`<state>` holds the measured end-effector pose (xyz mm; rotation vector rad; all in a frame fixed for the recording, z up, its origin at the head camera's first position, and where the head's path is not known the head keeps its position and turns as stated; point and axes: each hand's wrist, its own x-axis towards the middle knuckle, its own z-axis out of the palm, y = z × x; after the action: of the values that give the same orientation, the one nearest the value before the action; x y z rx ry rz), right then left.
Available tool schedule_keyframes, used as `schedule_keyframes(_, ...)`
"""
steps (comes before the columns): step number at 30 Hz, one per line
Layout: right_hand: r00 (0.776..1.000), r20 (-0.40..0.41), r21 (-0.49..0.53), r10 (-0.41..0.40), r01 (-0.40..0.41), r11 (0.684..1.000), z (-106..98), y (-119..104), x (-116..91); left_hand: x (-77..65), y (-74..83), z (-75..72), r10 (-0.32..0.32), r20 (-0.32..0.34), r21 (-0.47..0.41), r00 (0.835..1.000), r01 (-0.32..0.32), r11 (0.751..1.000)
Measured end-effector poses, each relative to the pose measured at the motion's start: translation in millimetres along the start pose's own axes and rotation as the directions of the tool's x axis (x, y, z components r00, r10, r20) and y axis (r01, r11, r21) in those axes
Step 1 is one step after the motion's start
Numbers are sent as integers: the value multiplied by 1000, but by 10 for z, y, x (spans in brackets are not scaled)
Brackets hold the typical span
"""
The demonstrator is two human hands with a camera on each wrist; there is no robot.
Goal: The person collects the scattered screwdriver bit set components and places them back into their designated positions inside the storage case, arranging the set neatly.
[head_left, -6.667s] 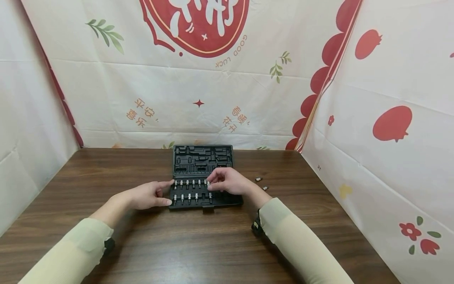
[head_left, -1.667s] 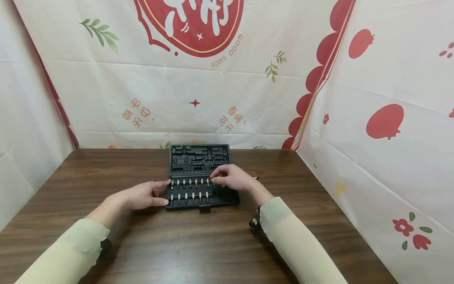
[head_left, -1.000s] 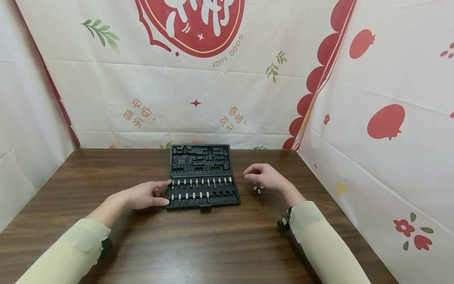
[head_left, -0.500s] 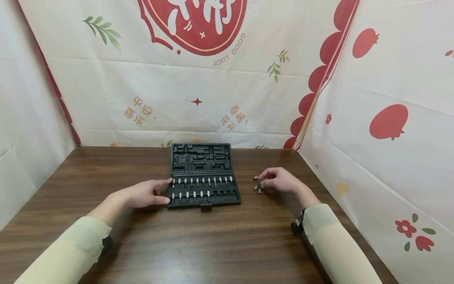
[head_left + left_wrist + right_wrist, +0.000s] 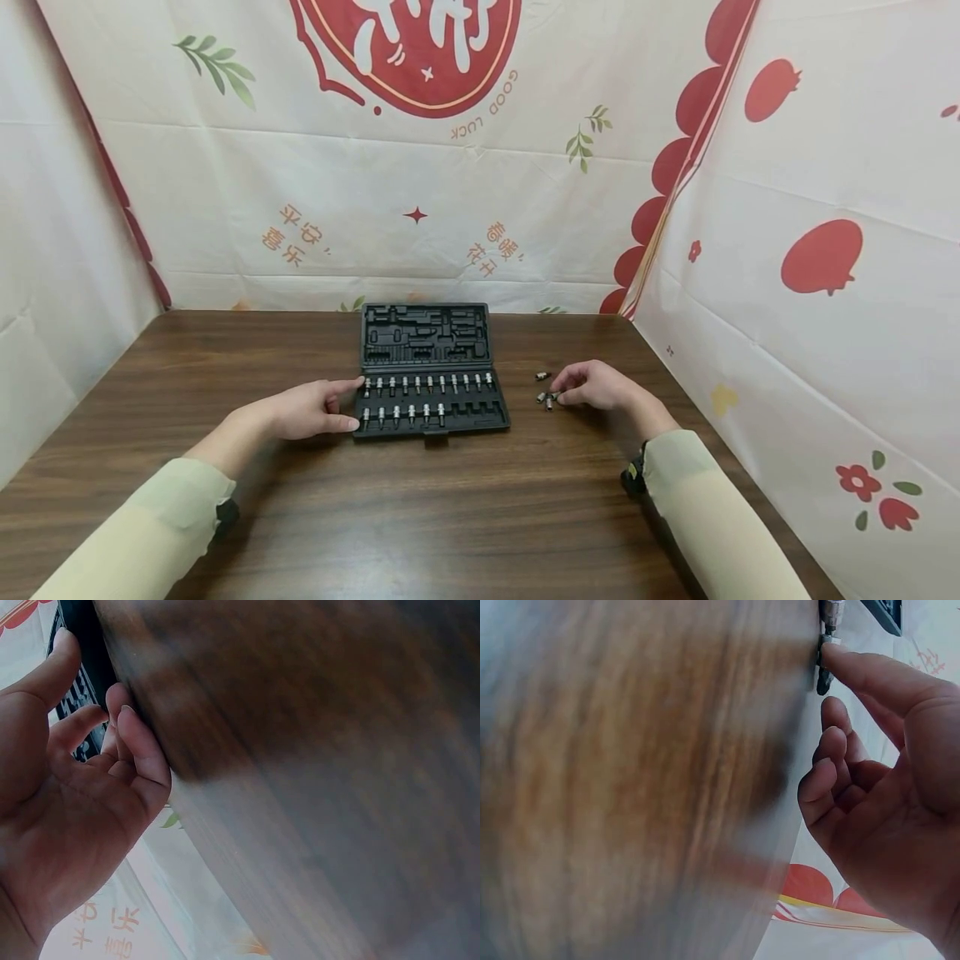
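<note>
An open black plastic case lies on the table, lid tilted up behind. Metal bit sockets stand in two rows in its tray; the front row's right-hand slots hold none. My left hand touches the case's left side, index finger near the hinge and thumb at the front corner, other fingers loosely bent. To the right of the case my right hand is down at a small cluster of loose bit sockets, thumb and finger pinching one. In the right wrist view the thumb lies on that bit socket; the index fingertip is hidden.
Another loose bit socket lies just behind the cluster. The brown wooden table is bounded by a printed white cloth at the back and on both sides.
Sockets have been added to both rows of the tray since the earliest frame. My right hand has left the case, moved right and lowered to the loose sockets. The left hand stays at the case.
</note>
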<state>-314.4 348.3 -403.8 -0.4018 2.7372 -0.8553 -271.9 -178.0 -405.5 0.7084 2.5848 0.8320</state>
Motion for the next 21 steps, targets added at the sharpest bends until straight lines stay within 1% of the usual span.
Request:
schedule_keyframes(7,1000,-8,-62,14,-14,998,-13,38,-10,4,-1,1,1,-3,4,1000,-1,1000)
schedule_keyframes(14,1000,-14,-88,25,-26,996,-31,70,-15,3,-5,-1,1,-1,5,1000,-1,1000)
schedule_keyframes(17,1000,-26,-91,14,-16,996,-37,68,-16,3,-1,-1,-1,1,1,1000,1,1000)
schedule_keyframes(21,997,-69,-78,-21,16,997,-41,41,-18,2,0,-2,1,0,1,1000,-1,1000)
